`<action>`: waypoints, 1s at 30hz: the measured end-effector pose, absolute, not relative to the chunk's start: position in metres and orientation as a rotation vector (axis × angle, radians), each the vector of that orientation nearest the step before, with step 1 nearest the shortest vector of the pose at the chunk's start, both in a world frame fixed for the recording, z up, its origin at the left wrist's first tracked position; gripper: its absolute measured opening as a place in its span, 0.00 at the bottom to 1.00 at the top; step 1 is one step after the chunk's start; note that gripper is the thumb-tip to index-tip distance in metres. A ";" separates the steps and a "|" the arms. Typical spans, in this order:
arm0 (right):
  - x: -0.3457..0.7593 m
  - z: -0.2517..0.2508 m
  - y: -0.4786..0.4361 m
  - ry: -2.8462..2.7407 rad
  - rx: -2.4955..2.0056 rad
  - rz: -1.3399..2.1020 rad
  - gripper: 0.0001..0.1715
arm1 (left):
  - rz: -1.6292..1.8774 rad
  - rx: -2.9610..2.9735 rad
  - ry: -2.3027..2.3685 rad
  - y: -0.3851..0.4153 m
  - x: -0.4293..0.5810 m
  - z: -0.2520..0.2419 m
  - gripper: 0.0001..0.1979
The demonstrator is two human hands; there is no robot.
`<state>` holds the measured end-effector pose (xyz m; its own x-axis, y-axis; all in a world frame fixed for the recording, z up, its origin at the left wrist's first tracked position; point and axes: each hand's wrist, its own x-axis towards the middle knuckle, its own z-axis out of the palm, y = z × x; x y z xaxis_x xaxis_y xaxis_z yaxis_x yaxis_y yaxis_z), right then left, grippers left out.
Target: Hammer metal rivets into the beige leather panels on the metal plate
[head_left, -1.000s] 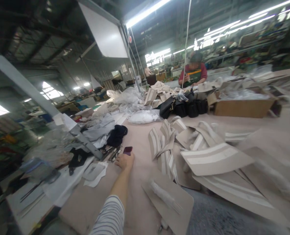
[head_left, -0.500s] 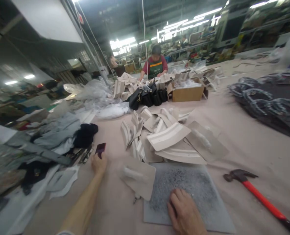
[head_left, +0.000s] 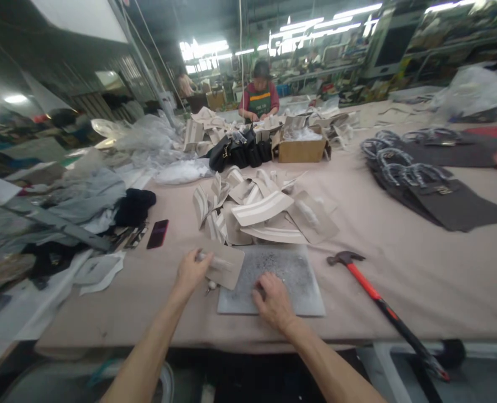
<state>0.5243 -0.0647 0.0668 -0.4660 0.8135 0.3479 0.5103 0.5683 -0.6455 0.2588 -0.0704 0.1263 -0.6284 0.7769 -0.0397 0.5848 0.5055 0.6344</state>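
My left hand (head_left: 192, 270) grips the near corner of a beige bag panel (head_left: 225, 265) that lies partly over the left edge of a grey work mat (head_left: 292, 280). My right hand (head_left: 273, 302) rests flat on the mat's front part, fingers loosely curled, holding nothing that I can see. A dark red phone (head_left: 158, 233) lies on the table to the left, apart from my left hand. Right behind the mat is a pile of beige striped bag panels (head_left: 261, 210).
A hammer with a red handle (head_left: 368, 285) lies right of the mat. Dark bags with handles (head_left: 425, 179) lie at the right. A cardboard box (head_left: 301, 148), black bags (head_left: 240, 154) and a person in an apron (head_left: 260, 99) are at the far end. Fabric scraps clutter the left.
My left hand let go of the phone and moved right onto the beige panel. My right hand slid left and forward on the mat. The view swung right and down.
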 end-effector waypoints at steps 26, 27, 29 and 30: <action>0.652 0.084 -0.124 -1.430 -1.500 1.144 0.37 | 0.976 1.413 1.649 -0.136 0.519 0.103 0.27; 0.650 0.083 -0.123 -1.466 -1.490 1.154 0.37 | 0.976 1.401 1.621 -0.138 0.519 0.103 0.27; 0.645 0.080 -0.121 -1.539 -1.457 1.161 0.38 | 0.980 1.400 1.543 -0.141 0.512 0.102 0.26; 0.642 0.079 -0.121 -1.578 -1.444 1.151 0.38 | 0.988 1.398 1.515 -0.141 0.506 0.102 0.26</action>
